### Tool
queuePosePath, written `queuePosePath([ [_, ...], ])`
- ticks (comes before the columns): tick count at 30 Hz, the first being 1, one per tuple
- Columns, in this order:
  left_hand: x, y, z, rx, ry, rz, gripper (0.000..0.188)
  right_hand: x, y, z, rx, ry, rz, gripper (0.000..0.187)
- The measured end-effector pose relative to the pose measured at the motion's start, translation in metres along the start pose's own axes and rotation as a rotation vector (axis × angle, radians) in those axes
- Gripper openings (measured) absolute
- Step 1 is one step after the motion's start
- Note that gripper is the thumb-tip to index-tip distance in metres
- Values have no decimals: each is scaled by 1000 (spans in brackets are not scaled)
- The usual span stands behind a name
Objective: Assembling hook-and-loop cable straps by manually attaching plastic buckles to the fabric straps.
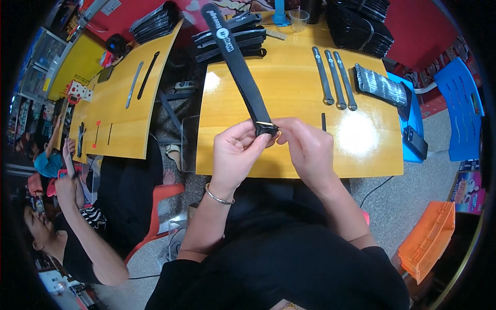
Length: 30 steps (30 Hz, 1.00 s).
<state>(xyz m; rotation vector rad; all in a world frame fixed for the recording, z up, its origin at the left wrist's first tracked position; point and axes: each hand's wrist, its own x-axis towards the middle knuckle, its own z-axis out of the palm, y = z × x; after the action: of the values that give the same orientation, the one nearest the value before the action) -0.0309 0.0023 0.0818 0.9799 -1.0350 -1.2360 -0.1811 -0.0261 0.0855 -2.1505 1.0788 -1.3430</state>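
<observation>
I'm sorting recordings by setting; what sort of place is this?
Probably a workshop: three dark straps lie on a yellow table, black bundles are stacked at its far edge, and a co-worker sits at a second table.

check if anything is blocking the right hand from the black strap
Nothing visible is in the way: the right hand is at the lower end of the black strap, which the left hand grips.
</observation>
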Motion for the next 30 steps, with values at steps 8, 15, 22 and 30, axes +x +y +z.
queuePosePath([
  [8, -23, 2, -30, 221, -115, -268, 20, 9, -1, -18, -135, -49, -95, 19],
  [15, -27, 0, -29, -94, -70, -250, 18, 8, -23, -46, 16, -434, 0, 34],
  [22, -29, -3, -10, -166, -132, -249, 46, -10, -11, -29, 219, -238, -104, 51],
  [30, -33, -2, -12, -133, -306, -324, 56, -18, -3, -19, 281, -267, -148, 15],
])
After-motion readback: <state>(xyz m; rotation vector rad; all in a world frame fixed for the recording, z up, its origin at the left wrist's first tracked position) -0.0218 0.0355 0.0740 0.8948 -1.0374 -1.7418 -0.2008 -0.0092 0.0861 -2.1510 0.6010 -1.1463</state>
